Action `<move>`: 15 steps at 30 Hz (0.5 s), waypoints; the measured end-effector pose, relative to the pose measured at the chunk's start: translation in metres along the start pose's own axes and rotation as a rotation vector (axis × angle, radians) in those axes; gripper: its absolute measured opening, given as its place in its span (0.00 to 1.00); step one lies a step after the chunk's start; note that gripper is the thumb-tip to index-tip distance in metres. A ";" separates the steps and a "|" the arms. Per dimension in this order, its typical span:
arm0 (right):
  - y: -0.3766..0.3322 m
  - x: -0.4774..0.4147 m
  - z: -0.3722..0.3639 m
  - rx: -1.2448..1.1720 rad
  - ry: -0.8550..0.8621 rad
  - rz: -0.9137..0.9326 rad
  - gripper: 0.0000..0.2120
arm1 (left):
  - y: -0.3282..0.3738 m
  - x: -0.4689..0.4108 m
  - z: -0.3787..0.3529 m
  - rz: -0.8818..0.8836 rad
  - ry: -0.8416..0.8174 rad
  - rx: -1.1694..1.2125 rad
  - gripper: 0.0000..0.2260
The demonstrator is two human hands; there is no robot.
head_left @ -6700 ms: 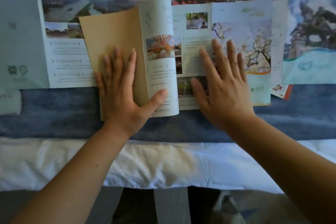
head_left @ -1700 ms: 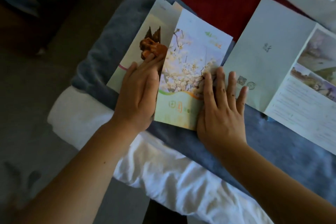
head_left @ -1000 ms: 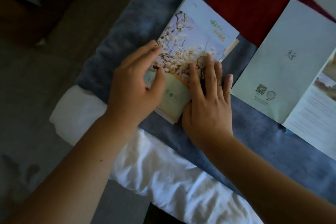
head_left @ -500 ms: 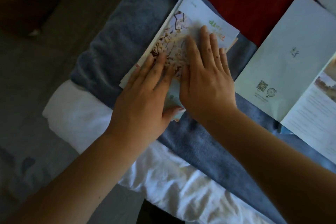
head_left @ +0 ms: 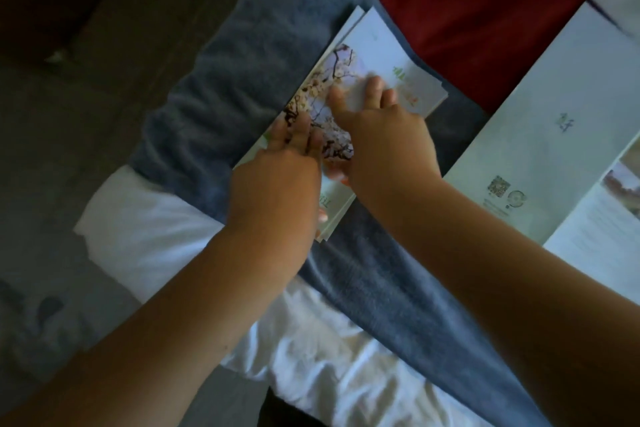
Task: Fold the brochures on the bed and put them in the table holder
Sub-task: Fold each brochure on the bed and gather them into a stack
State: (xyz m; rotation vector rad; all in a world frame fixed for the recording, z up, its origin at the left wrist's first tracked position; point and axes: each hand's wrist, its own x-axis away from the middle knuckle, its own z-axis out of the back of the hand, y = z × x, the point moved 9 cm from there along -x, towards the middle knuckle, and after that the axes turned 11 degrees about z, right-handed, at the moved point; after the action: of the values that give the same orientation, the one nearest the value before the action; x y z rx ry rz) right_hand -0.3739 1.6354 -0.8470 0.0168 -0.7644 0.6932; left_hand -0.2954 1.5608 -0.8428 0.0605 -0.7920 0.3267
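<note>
Left hand (head_left: 277, 180) flat, right hand (head_left: 384, 142) flat beside it, fingers extended

White-sheeted bed (head_left: 156, 229), blue blanket (head_left: 235, 80) over it, red cloth (head_left: 467, 10) beyond; folded brochure (head_left: 391, 55) and open brochure (head_left: 554, 149) lie on the blanket.

Your left: bare blue blanket (head_left: 221, 87) beside the folded brochure (head_left: 381, 55), room to pass | your right: open brochure (head_left: 554, 149) near, narrow gap | toward you: white sheet (head_left: 149, 229)
</note>
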 end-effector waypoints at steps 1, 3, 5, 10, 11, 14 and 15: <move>0.000 -0.002 -0.002 -0.014 -0.005 -0.002 0.51 | 0.000 0.001 -0.001 0.008 0.001 -0.014 0.46; 0.000 -0.005 -0.004 -0.007 -0.001 0.004 0.48 | -0.001 0.000 -0.001 0.021 0.007 -0.033 0.46; -0.001 -0.007 -0.005 -0.001 0.016 0.010 0.47 | -0.001 -0.001 0.001 0.026 0.006 -0.043 0.46; 0.003 -0.001 -0.001 -0.063 0.102 0.046 0.50 | -0.001 0.009 -0.007 0.025 0.012 -0.124 0.44; 0.004 0.000 0.000 -0.069 0.126 0.056 0.49 | -0.001 0.009 -0.010 0.013 0.017 -0.129 0.45; 0.007 0.007 0.003 -0.111 0.198 0.066 0.51 | 0.001 0.008 -0.018 -0.018 0.024 -0.119 0.46; 0.006 0.008 0.003 -0.141 0.217 0.070 0.52 | 0.001 0.009 -0.019 -0.005 0.023 -0.107 0.46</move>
State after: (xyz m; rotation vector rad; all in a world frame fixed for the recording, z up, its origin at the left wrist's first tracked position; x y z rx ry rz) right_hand -0.3751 1.6438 -0.8407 -0.2114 -0.6053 0.6938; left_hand -0.2764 1.5672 -0.8499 -0.0415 -0.7848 0.2797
